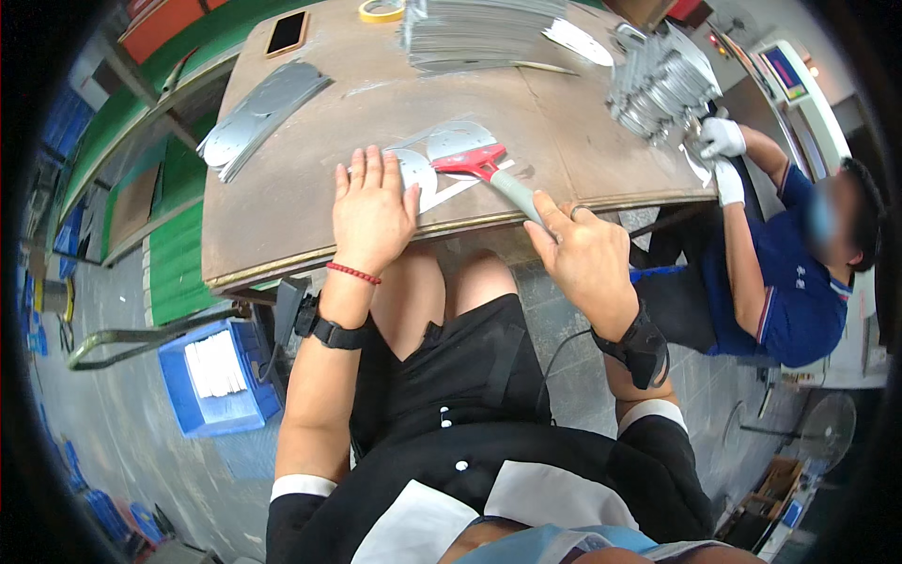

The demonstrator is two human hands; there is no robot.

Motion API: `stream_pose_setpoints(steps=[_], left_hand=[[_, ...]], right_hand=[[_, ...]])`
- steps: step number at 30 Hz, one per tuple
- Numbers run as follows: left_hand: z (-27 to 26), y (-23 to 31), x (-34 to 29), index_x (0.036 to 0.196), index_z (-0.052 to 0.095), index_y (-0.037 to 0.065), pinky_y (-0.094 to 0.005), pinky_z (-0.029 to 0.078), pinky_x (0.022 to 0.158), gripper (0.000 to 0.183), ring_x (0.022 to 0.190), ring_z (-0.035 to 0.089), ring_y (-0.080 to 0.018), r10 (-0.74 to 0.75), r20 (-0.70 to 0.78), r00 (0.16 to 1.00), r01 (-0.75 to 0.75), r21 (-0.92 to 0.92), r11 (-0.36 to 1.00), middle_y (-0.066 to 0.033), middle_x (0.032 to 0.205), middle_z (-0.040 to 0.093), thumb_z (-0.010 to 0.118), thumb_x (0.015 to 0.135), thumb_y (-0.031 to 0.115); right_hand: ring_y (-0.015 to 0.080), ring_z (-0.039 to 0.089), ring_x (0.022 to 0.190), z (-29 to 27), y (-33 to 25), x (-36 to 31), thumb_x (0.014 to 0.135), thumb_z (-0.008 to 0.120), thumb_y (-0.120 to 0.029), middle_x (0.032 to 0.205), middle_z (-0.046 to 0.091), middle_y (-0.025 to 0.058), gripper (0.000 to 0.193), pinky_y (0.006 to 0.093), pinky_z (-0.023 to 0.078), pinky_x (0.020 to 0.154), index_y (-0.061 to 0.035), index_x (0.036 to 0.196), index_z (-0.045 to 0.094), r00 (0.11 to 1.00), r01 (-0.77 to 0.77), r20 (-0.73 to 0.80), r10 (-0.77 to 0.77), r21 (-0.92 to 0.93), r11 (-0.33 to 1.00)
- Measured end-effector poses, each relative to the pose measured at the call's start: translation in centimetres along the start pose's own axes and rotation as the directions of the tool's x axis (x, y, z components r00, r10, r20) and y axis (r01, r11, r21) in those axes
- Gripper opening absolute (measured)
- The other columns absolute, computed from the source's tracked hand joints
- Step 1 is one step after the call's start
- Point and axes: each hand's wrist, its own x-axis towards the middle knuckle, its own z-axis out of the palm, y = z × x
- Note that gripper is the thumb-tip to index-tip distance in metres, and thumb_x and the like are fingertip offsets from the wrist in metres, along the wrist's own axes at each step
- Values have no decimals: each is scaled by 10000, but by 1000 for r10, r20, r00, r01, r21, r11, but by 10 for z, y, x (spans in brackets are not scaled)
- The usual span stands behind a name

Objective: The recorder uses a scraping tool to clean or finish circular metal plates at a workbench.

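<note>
My right hand (587, 258) is closed around the grey handle of a scraper (512, 191) with a red head. The scraper's head rests on a flat silver sheet part (460, 141) with rounded cutouts, near the table's front edge. My left hand (374, 202) lies flat with fingers stretched out, pressing on the left side of the same part and the table beside it. Part of the sheet is hidden under my left hand and the scraper head.
On the table (310, 216) lie a stack of silver sheets (258, 117), a phone (287, 34), yellow tape (381, 10) and a tall sheet pile (484, 38). At right a gloved co-worker (799, 273) handles a stack of metal parts (662, 80). A blue bin (193, 409) stands lower left.
</note>
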Motion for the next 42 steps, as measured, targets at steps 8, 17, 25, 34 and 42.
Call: stream_pose_setpoints(steps=[8, 17, 25, 34, 42], left_hand=[[-1, 14, 9, 1246, 511, -33, -522, 277, 1061, 507, 1262, 423, -375, -72, 12, 997, 71, 73, 995, -240, 1306, 490, 513, 895, 332], [5, 21, 9, 1262, 498, -44, -534, 275, 1058, 536, 1272, 415, -364, -41, 17, 999, 40, 66, 997, -227, 1324, 480, 492, 899, 350], [10, 24, 7, 1255, 506, -47, -540, 280, 1052, 528, 1263, 426, -361, -33, 26, 999, 31, 62, 998, -227, 1320, 484, 479, 900, 343], [7, 26, 11, 1256, 505, -47, -541, 260, 1064, 530, 1273, 418, -358, -51, 25, 998, 49, 57, 997, -226, 1329, 477, 475, 900, 344], [5, 27, 10, 1256, 504, -48, -544, 258, 1064, 534, 1279, 411, -357, -60, 29, 998, 58, 52, 997, -227, 1331, 474, 484, 893, 343]], right_hand=[[256, 611, 561, -5, 5, -37, 788, 687, -215, 763, 621, 100, 324, 348, 462, 472, -83, 1079, 634, 977, -103, -173, 121, 113, 988], [277, 610, 526, 5, 13, -20, 797, 675, -222, 752, 621, 130, 326, 353, 475, 461, -67, 1080, 627, 989, -67, -128, 75, 66, 996], [314, 612, 555, 13, 40, 31, 799, 647, -257, 604, 584, 115, 333, 414, 478, 490, -105, 1093, 607, 994, -11, -110, 10, -10, 1000], [304, 618, 568, 23, 19, 33, 813, 641, -261, 634, 595, 130, 302, 400, 481, 505, -92, 1062, 618, 996, -76, -47, 75, -14, 997], [313, 623, 586, 27, 2, 37, 812, 648, -271, 628, 592, 131, 296, 413, 483, 503, -117, 1063, 622, 991, -132, -30, 132, -27, 991]])
